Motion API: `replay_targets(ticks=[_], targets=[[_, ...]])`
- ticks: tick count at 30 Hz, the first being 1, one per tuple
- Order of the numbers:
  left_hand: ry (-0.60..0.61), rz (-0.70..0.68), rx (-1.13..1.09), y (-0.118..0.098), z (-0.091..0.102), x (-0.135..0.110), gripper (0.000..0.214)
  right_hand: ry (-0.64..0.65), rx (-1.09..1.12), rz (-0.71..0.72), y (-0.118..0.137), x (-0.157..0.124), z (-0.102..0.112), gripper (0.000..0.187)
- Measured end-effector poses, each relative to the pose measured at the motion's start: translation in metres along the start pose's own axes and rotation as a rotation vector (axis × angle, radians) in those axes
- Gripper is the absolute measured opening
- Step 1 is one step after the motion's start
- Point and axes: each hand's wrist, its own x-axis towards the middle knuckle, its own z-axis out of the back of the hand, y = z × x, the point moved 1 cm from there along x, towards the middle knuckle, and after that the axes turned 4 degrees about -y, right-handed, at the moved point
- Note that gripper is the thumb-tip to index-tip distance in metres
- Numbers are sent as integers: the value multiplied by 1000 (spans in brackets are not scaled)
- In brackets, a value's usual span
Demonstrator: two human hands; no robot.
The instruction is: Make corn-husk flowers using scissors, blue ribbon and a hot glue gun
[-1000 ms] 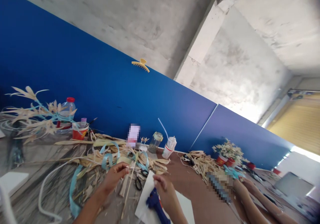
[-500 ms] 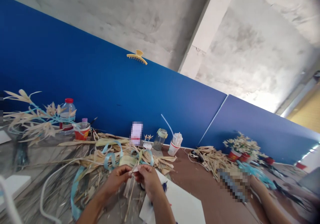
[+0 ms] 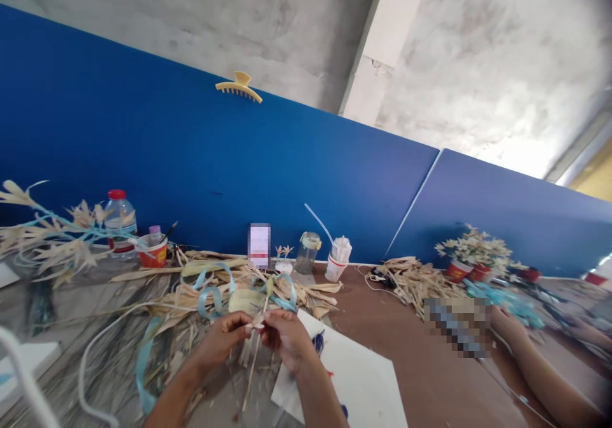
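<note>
My left hand (image 3: 225, 337) and my right hand (image 3: 289, 339) meet low in the middle of the view. Between their pinched fingertips is a small pale corn husk petal (image 3: 256, 323). A thin straw-coloured stem (image 3: 249, 380) hangs down from that spot; whether it is joined to the petal I cannot tell. Just beyond my fingers lies a heap of dry corn husks (image 3: 191, 300), with a curled light-blue ribbon (image 3: 148, 358) trailing over it. A white board (image 3: 356, 377) lies under my right forearm.
Along the blue partition (image 3: 287, 154) stand a red-capped bottle (image 3: 119, 221), a red cup (image 3: 153, 252), a phone (image 3: 259, 246), a glass jar (image 3: 307, 252) and a paper cup (image 3: 337, 267). A white cable (image 3: 88, 358) loops at left. At right are another person's arms (image 3: 540, 364) and potted husk flowers (image 3: 471, 249).
The view has levelled and shifted slightly. Both hands stay together at the petal, with the right fingers a little altered in their pinch. The other person's arm has shifted slightly in view.
</note>
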Motion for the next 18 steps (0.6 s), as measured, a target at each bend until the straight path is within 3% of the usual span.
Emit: replay_targets(ticks=[5, 18], targets=[[79, 27, 11, -3, 1, -3, 28, -26, -98, 39, 4, -4, -3, 27], [74, 50, 33, -10, -1, -5, 23, 5, -177, 78, 5, -7, -5, 24]])
